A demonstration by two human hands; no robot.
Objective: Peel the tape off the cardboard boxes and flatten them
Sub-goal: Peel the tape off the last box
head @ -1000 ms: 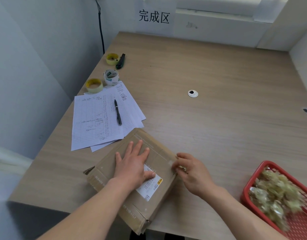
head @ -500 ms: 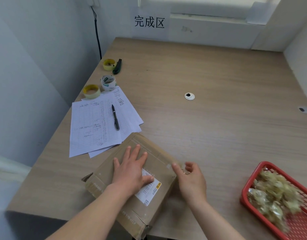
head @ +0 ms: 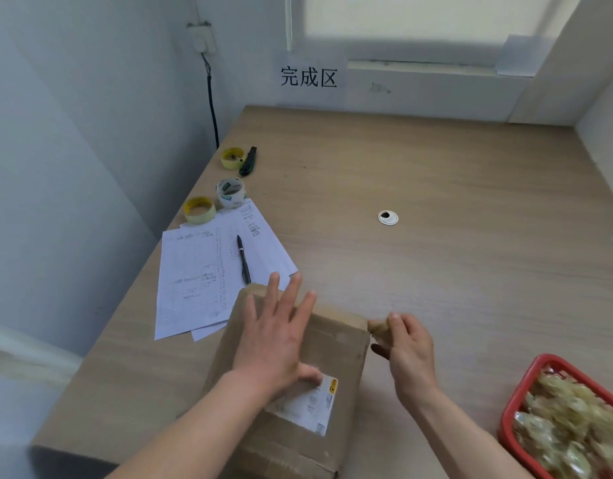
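A brown cardboard box (head: 336, 354) with a white shipping label (head: 308, 404) lies on the near edge of the wooden table (head: 436, 202). My left hand (head: 277, 337) presses flat on its top, fingers spread and reaching past the far edge. At the box's far right corner my right hand (head: 407, 350) pinches a crumpled strip of tape (head: 379, 328) between thumb and fingers. The box is blurred by motion.
A red basket (head: 515, 395) of crumpled used tape sits at the near right. Written sheets (head: 201, 271) with a black pen (head: 243, 259) lie left of the box. Behind them are tape rolls (head: 230, 192) (head: 198, 209) and a dark cutter (head: 248, 161).
The box has turned clockwise so its long side runs towards me. My left hand slid towards the far edge. My right hand moved to the far right corner and took hold of the tape.
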